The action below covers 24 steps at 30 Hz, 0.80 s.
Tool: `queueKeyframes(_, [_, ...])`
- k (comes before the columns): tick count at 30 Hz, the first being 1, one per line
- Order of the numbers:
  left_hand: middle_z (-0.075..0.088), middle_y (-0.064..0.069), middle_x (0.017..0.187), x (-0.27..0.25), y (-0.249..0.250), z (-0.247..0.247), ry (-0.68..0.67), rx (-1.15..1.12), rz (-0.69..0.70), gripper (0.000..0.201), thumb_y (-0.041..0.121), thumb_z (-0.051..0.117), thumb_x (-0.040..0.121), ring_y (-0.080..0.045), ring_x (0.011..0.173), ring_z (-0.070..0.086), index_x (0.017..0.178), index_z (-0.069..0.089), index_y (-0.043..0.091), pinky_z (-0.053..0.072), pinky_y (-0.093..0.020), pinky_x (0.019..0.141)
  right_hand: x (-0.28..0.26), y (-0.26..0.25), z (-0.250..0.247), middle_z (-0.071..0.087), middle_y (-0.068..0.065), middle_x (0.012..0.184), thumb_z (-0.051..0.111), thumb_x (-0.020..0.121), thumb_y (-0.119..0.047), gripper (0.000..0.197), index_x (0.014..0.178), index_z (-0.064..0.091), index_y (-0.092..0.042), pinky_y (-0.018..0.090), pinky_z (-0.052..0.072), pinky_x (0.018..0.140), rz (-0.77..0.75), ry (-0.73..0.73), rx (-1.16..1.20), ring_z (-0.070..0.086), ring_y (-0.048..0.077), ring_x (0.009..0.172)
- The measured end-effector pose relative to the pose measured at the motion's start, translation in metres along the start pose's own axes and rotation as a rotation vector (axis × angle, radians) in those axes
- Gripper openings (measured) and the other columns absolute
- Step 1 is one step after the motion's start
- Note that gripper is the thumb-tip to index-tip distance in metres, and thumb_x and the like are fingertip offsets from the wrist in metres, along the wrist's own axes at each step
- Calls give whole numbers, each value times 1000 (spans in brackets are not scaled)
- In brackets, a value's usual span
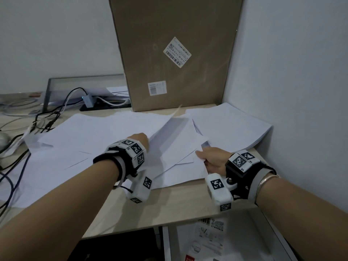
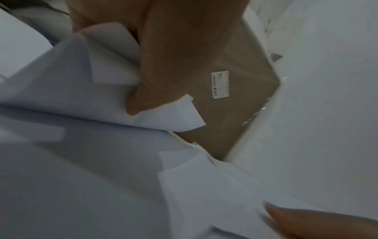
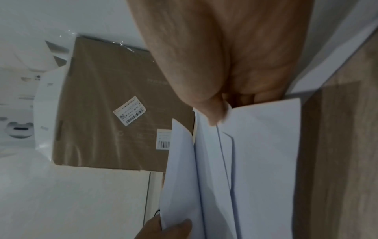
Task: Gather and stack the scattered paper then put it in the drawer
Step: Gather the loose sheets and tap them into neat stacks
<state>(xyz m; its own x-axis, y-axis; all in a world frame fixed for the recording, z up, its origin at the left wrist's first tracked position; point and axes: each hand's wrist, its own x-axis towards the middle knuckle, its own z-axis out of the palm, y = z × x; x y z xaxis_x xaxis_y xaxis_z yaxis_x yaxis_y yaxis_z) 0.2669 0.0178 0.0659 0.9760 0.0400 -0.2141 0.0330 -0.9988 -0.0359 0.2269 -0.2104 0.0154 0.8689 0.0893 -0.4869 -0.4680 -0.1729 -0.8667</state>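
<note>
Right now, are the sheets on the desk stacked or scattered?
Mostly scattered: the sheets lie overlapping and askew across the desk, while the left hand and right hand each pinch some.

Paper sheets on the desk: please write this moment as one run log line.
stage: gathering | left hand: grips sheets | right hand: pinches sheets | loose paper: on desk | drawer: paper not in
</note>
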Motion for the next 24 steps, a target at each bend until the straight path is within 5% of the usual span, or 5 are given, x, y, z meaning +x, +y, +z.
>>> queueKeyframes(4, [56, -13, 130, -39, 32, -2, -80, -76, 178, 34, 10, 38, 97, -29, 118, 54, 126, 53, 2, 43, -29, 90, -10, -5, -3, 60, 14, 129, 23, 98, -56, 65, 135, 47, -9, 38, 54, 79, 39, -105, 202, 61, 29, 108])
queueKeyframes(10, [41, 3, 147, -75, 28, -17, -439, -520, 242, 78, 62, 50, 86, -20, 124, 52, 150, 28, 23, 49, -32, 98, -18, -8, -5, 66, 8, 117, 38, 95, -55, 55, 128, 53, -13, 34, 54, 71, 89, -140, 176, 64, 24, 97])
queueKeyframes(14, [40, -10, 147, -46, -12, -20, -116, -650, -26, 67, 48, 49, 94, -29, 130, 43, 144, 36, 4, 39, -36, 106, -19, -8, -4, 69, 11, 96, 44, 101, -24, 30, 107, 61, -1, 30, 55, 56, 107, -80, 156, 70, 22, 70])
queueKeyframes(18, [52, -19, 134, -21, -48, 3, -6, -570, -304, 57, 29, 63, 90, -33, 122, 51, 130, 46, -8, 41, -33, 91, -15, -9, 2, 60, 19, 126, 47, 99, -8, 30, 124, 51, 6, 41, 53, 78, 140, 16, 87, 62, 31, 99])
queueKeyframes(24, [40, -20, 138, -11, -50, 26, 11, -429, -400, 82, 43, 79, 71, -38, 129, 41, 131, 40, 5, 37, -44, 107, -6, -8, 4, 60, 20, 128, 49, 96, 0, 34, 129, 49, 5, 43, 48, 98, 128, 75, 45, 58, 34, 117])
